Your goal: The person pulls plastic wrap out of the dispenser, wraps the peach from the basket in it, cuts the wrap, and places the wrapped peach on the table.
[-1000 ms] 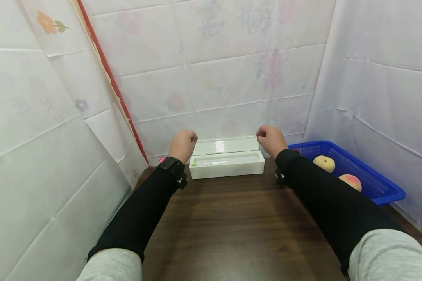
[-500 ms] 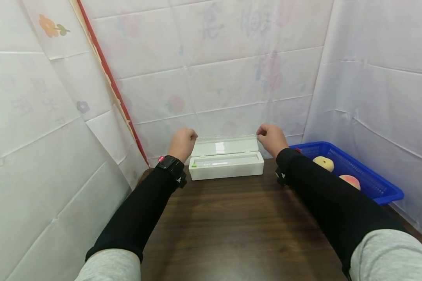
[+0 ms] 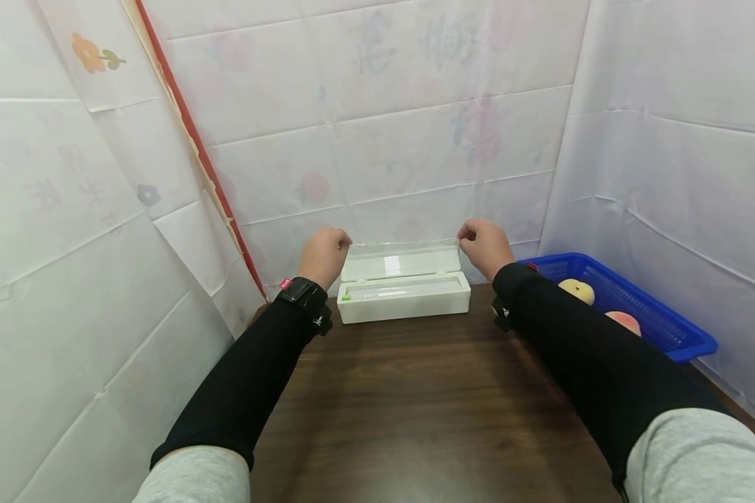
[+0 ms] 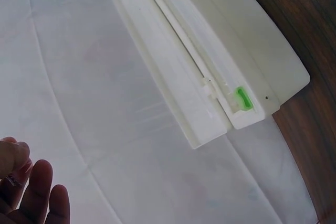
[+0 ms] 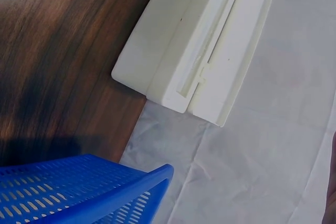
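Note:
A white cling film dispenser box (image 3: 409, 307) sits at the table's back edge, its lid (image 3: 393, 264) tipped back. A green slider (image 4: 243, 98) lies at one end of its slot. Above the raised lid, my left hand (image 3: 324, 257) pinches one corner of clear cling film (image 4: 20, 174), crinkled between thumb and fingers. My right hand (image 3: 486, 249) pinches at the other end, thumb and forefinger together. Between the hands the film shows only as a faint edge. Only a sliver of the right hand enters the right wrist view.
A blue plastic basket (image 3: 673, 325) holding peaches (image 3: 577, 290) stands right of the box, partly behind the right sleeve. White sheeting (image 3: 409, 140) hangs close behind and on both sides. The dark wooden table (image 3: 409, 412) extends toward me.
Both hands rise very slightly relative to the box during the first half second, then stay almost still. Their pinch looks the same throughout, and the head view shifts a little.

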### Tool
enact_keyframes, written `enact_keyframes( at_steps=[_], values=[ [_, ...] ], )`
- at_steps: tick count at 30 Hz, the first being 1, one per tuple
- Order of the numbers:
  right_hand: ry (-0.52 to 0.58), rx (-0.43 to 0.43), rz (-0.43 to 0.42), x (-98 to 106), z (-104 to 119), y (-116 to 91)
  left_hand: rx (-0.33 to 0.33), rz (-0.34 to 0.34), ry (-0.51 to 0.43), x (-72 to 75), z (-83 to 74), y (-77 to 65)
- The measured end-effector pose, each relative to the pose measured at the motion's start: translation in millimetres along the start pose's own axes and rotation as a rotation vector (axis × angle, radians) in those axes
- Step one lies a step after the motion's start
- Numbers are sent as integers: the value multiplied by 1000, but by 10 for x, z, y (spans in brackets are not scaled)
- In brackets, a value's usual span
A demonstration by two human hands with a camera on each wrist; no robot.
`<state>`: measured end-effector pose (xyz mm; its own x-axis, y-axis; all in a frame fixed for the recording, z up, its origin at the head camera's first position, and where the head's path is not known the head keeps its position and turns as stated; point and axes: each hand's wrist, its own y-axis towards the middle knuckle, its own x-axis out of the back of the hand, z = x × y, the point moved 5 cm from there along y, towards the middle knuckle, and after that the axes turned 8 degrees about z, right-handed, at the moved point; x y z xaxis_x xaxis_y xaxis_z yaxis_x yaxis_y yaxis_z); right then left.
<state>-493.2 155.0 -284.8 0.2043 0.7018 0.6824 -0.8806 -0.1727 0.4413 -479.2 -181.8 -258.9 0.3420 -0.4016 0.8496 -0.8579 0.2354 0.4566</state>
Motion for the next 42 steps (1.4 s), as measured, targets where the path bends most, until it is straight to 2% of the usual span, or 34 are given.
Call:
enact_keyframes(
  at_steps=[7,15,28,42],
  values=[
    [-12,19,-4,30,32,5,9,0,3,35,-3,16],
    [-9,-9,-17,100,67,16,-3,-11,-11,89,-29,89],
    [-6,-6,-30,170,47,22,-43,-37,23,121,-84,119],
    [-4,15,-46,219,94,61,-31,-61,24,190,-81,182]
  ],
)
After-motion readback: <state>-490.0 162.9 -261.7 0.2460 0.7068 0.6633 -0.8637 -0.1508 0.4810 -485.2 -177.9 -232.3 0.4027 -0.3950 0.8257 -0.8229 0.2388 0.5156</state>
